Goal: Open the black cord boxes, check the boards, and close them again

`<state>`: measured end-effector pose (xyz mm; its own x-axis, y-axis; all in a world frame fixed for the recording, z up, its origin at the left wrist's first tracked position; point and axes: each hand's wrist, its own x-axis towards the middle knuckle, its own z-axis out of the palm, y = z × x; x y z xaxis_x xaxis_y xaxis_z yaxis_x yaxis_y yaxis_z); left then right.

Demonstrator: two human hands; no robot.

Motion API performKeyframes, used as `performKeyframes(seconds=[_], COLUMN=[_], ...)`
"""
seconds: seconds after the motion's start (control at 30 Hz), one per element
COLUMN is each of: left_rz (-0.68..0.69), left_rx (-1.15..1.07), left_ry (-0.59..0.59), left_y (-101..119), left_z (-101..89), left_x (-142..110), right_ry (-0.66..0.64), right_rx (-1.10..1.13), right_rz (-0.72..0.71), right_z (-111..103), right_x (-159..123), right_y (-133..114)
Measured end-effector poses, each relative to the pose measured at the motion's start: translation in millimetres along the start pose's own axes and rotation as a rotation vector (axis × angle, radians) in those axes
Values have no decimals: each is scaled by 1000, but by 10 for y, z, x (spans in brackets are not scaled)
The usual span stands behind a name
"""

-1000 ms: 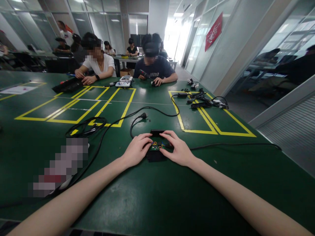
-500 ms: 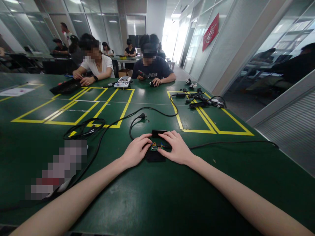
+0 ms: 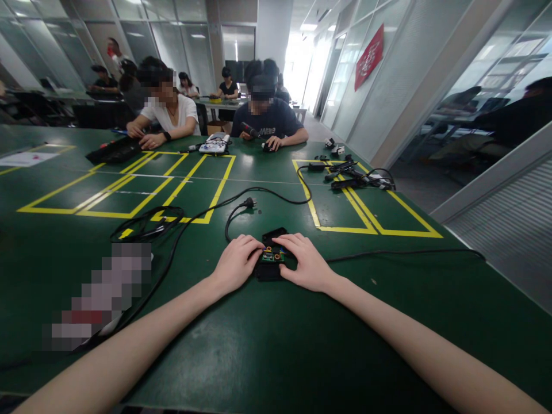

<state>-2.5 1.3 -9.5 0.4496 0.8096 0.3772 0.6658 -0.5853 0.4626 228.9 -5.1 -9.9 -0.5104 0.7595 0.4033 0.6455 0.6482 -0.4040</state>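
A small black adapter case (image 3: pixel 268 270) lies opened on the green table (image 3: pixel 276 345), with a green circuit board (image 3: pixel 272 255) and coloured coils showing inside. My left hand (image 3: pixel 236 263) grips its left side with curled fingers. My right hand (image 3: pixel 305 261) holds its right side, fingers wrapped over the top edge. A black lid piece (image 3: pixel 274 235) sits just behind the board. A black cable (image 3: pixel 405 252) runs from the case off to the right.
A black power cord with a plug (image 3: pixel 248 202) loops behind my hands. Yellow tape rectangles (image 3: pixel 345 229) mark the table. A heap of black adapters and cables (image 3: pixel 357 177) lies at the far right. Two people sit across the table. A coiled cable (image 3: pixel 144 225) is on the left.
Both hands have closed in tighter round the case. It has turned slightly, and the circuit board shows more plainly between my fingers.
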Motion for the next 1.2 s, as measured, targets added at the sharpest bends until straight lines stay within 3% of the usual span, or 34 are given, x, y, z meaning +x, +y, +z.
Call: performKeyframes(seconds=[0.3, 0.6, 0.77, 0.9, 1.2], left_rz=[-38, -36, -45, -34, 22], left_rx=[61, 107, 74, 78, 190], left_ry=[13, 24, 44, 74, 45], left_y=[13, 5, 8, -13, -59], left_z=[3, 3, 3, 26, 90], left_x=[-8, -7, -11, -20, -4], right_ry=[38, -1, 22, 98, 104], right_rx=[78, 92, 127, 99, -29], right_rz=[-46, 44, -15, 25, 56], right_z=[20, -6, -14, -8, -5], right_x=[1, 45, 36, -1, -43], right_y=[7, 19, 15, 40, 25])
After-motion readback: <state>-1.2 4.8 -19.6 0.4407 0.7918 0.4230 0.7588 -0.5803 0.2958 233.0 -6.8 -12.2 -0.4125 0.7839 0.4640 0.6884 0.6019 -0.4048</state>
